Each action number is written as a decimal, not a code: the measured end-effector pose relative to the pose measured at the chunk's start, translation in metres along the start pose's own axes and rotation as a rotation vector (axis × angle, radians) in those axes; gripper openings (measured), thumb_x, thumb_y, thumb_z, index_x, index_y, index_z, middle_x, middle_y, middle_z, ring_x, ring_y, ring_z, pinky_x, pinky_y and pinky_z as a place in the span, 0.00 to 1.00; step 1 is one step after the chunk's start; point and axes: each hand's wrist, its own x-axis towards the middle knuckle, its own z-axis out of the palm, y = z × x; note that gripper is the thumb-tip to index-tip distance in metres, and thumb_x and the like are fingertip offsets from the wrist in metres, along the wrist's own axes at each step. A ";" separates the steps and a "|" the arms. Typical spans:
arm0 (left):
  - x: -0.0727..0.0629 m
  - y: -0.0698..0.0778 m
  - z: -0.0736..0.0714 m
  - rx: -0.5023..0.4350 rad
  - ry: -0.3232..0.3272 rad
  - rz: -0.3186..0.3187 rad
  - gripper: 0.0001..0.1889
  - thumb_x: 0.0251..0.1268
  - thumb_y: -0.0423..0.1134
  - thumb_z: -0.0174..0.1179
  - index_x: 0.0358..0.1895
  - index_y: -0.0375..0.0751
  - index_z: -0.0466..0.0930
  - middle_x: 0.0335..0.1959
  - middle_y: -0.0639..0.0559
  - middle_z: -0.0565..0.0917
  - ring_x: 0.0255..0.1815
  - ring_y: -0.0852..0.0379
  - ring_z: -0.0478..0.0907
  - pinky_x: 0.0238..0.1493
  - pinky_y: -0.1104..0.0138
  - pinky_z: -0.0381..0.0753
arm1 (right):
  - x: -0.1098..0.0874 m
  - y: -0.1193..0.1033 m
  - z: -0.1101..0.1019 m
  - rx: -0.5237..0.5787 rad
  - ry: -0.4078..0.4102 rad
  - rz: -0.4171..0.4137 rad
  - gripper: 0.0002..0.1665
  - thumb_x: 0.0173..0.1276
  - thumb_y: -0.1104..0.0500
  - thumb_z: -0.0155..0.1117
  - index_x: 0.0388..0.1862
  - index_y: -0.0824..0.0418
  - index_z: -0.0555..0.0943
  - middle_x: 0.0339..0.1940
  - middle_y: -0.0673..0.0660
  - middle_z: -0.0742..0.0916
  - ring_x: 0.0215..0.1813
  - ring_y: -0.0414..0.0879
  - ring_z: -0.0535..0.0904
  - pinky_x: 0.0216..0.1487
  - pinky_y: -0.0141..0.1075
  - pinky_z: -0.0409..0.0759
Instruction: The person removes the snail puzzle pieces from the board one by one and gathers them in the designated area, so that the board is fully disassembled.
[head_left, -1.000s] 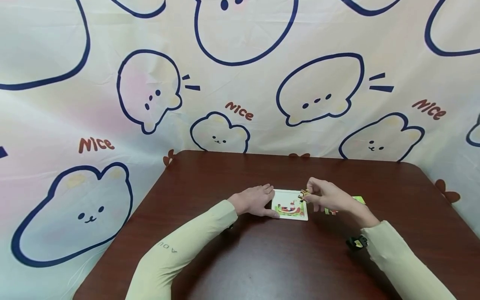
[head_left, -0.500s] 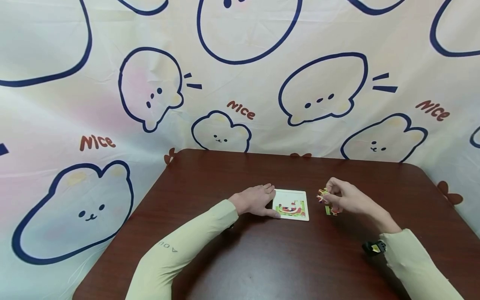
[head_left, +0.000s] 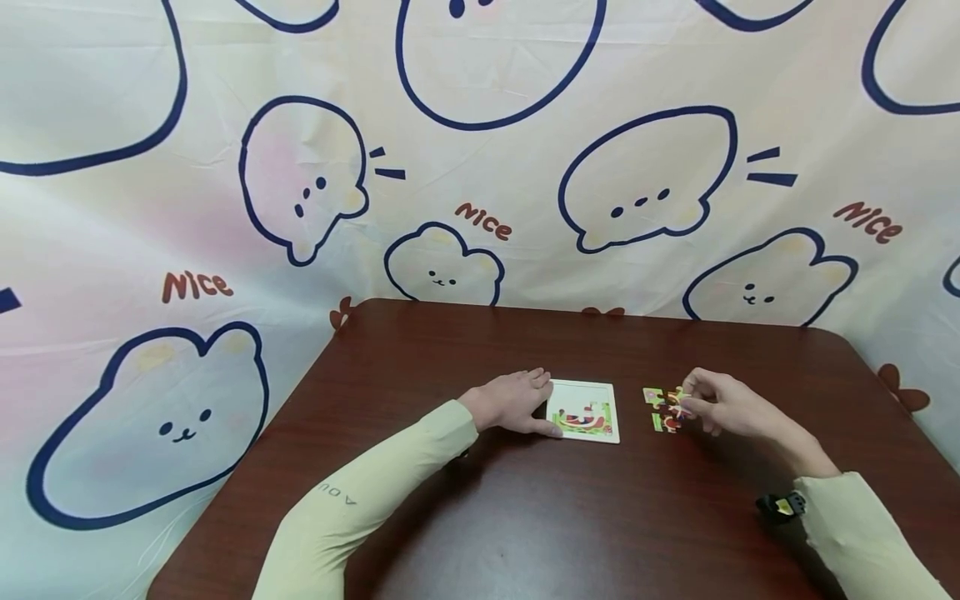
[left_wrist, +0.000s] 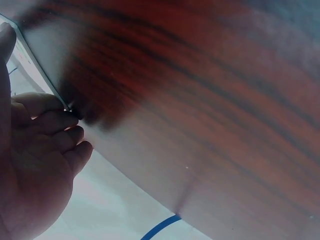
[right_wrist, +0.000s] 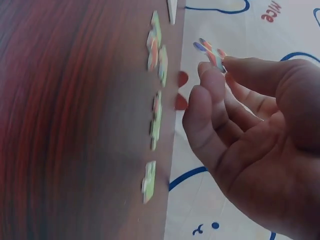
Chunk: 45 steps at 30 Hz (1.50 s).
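Observation:
A white puzzle tray (head_left: 581, 392) lies on the table, its near part filled with joined picture pieces. My left hand (head_left: 513, 402) rests along the tray's left side, thumb at the near corner; the left wrist view shows its fingers by the tray edge (left_wrist: 37, 70). To the right of the tray, my right hand (head_left: 735, 406) pinches a small jigsaw piece (right_wrist: 214, 56) between thumb and fingertips. In the right wrist view that piece is raised above the table. Loose jigsaw pieces (head_left: 652, 397) with green and pink print lie just left of the right hand.
Several loose pieces (right_wrist: 156, 120) are spread on the dark wooden table (head_left: 525, 517). A cloth backdrop (head_left: 525, 167) with cartoon outlines hangs behind the table's far edge.
My right hand has moved right, from over the tray's right edge to beside the loose pieces, with the jigsaw piece still pinched. The left hand stays on the tray.

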 end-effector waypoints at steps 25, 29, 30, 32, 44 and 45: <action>0.004 0.002 0.000 0.021 -0.005 0.008 0.51 0.62 0.77 0.42 0.77 0.40 0.55 0.79 0.43 0.56 0.81 0.50 0.49 0.79 0.62 0.54 | -0.010 0.021 -0.002 -0.002 -0.135 0.178 0.10 0.70 0.58 0.64 0.39 0.63 0.74 0.24 0.56 0.80 0.22 0.48 0.77 0.23 0.40 0.81; 0.004 0.002 -0.001 0.029 -0.002 0.010 0.51 0.62 0.77 0.41 0.77 0.40 0.55 0.79 0.43 0.56 0.81 0.50 0.50 0.79 0.62 0.53 | -0.008 0.019 -0.004 -0.006 -0.135 0.211 0.10 0.69 0.59 0.64 0.38 0.63 0.74 0.24 0.56 0.80 0.22 0.48 0.77 0.24 0.40 0.81; 0.004 0.002 -0.001 0.029 -0.002 0.010 0.51 0.62 0.77 0.42 0.77 0.40 0.55 0.79 0.43 0.56 0.81 0.50 0.50 0.79 0.62 0.53 | -0.007 0.019 -0.004 -0.006 -0.136 0.215 0.09 0.69 0.59 0.64 0.38 0.63 0.74 0.24 0.56 0.80 0.22 0.48 0.77 0.24 0.40 0.81; 0.004 0.001 -0.001 0.027 -0.003 0.010 0.51 0.62 0.77 0.42 0.77 0.40 0.55 0.79 0.43 0.56 0.81 0.50 0.50 0.79 0.62 0.53 | -0.007 0.018 -0.004 -0.009 -0.138 0.221 0.09 0.69 0.59 0.64 0.37 0.63 0.74 0.23 0.55 0.80 0.22 0.47 0.77 0.23 0.40 0.81; 0.001 0.001 -0.001 0.002 -0.011 -0.001 0.51 0.62 0.77 0.43 0.77 0.40 0.55 0.79 0.44 0.56 0.81 0.50 0.49 0.79 0.62 0.53 | -0.004 0.014 -0.001 -0.133 -0.121 0.247 0.11 0.67 0.55 0.67 0.35 0.59 0.74 0.22 0.53 0.79 0.20 0.46 0.76 0.18 0.36 0.77; 0.001 0.001 -0.001 0.001 -0.010 -0.002 0.51 0.62 0.77 0.43 0.77 0.40 0.55 0.79 0.43 0.56 0.81 0.50 0.49 0.79 0.62 0.53 | -0.004 0.014 -0.001 -0.138 -0.114 0.237 0.11 0.68 0.55 0.66 0.35 0.59 0.74 0.22 0.53 0.79 0.19 0.45 0.76 0.18 0.37 0.77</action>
